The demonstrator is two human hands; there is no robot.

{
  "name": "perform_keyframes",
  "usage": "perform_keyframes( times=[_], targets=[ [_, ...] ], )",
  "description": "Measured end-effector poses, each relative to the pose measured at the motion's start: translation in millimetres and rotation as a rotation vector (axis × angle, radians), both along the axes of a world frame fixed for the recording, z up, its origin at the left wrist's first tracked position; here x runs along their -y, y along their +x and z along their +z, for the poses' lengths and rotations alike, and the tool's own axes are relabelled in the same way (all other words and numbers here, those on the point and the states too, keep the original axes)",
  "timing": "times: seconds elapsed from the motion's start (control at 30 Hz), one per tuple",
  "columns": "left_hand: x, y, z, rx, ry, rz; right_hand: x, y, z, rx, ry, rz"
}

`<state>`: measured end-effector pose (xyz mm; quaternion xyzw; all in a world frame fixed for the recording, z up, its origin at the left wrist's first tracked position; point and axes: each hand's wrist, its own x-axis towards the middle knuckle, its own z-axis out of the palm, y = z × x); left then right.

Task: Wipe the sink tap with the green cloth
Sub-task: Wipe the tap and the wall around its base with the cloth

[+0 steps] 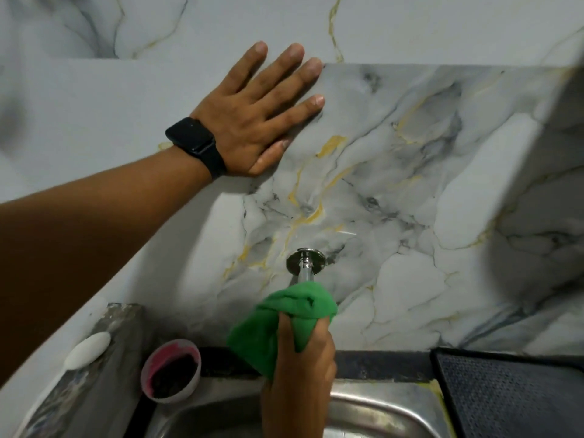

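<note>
The chrome sink tap [305,265] comes out of the marble wall through a round flange; only the flange and a short length of pipe show. A green cloth [286,317] is wrapped over the rest of the tap. My right hand [300,371] grips the cloth around the tap from below, above the steel sink [373,412]. My left hand [262,115] lies flat on the wall, up and to the left of the tap, fingers spread, with a black watch on the wrist.
A small bowl [172,371] with pink and dark contents stands at the sink's back left corner. A white soap bar [88,349] lies on the left ledge. A dark ribbed mat [512,396] covers the counter at the right.
</note>
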<state>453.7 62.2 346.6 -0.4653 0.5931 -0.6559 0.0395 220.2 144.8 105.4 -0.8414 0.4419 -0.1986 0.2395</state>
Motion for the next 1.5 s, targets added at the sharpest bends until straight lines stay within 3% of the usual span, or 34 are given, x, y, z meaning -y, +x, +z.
perform_keyframes(
  times=[0.07,0.17,0.33,0.37,0.43,0.5,0.53,0.63,0.83,1.0,1.03,1.17,1.23,1.3,1.4,1.5],
  targets=[
    [0.5,-0.8,0.2,-0.006,0.000,-0.006,3.1,4.6,4.1,0.007,-0.096,-0.058],
    [-0.6,-0.8,0.8,0.008,-0.001,-0.002,15.7,4.0,4.8,0.102,-0.076,-0.030],
    [-0.1,-1.4,1.9,0.024,-0.005,-0.009,37.7,-1.9,-0.8,0.530,0.272,-0.044],
    [0.4,-0.8,2.3,0.030,-0.012,-0.007,43.4,-2.2,-5.5,0.671,0.397,-0.051],
    [0.2,-1.2,2.7,0.033,-0.019,-0.006,63.4,-4.4,-8.8,0.897,0.954,0.012],
    [0.0,-2.3,0.2,0.017,-0.006,-0.007,87.2,-4.4,-7.3,0.846,1.382,0.105],
    [0.1,-2.5,-0.9,0.020,0.000,-0.005,99.6,-0.5,-7.2,0.794,1.429,0.140],
    [0.3,0.1,0.6,0.024,-0.016,0.003,130.8,19.3,7.3,0.757,1.427,0.033],
    [2.3,0.3,1.0,0.032,-0.005,0.015,125.3,23.6,26.1,0.800,1.371,0.095],
    [-1.6,-0.2,-3.2,0.004,-0.005,0.028,59.5,-12.6,-0.9,0.653,0.787,0.061],
    [-2.3,-1.3,-2.6,0.000,0.000,0.028,60.4,-11.4,2.3,0.624,0.809,0.073],
    [-2.3,-5.0,-0.8,-0.005,0.007,0.025,110.5,7.2,24.4,0.730,1.284,0.157],
    [-3.0,-4.7,0.3,-0.004,0.008,0.032,128.8,17.0,25.2,0.810,1.331,0.171],
    [-2.4,-3.8,0.5,-0.002,0.008,0.033,119.8,12.6,6.9,0.761,1.412,0.130],
    [-1.0,-4.0,-1.4,-0.010,0.016,0.033,96.6,-21.0,-25.0,0.709,1.395,0.059],
    [-2.6,-3.5,-1.9,-0.031,0.026,0.026,108.4,-8.6,-8.2,0.666,1.343,0.094]
  ],
)
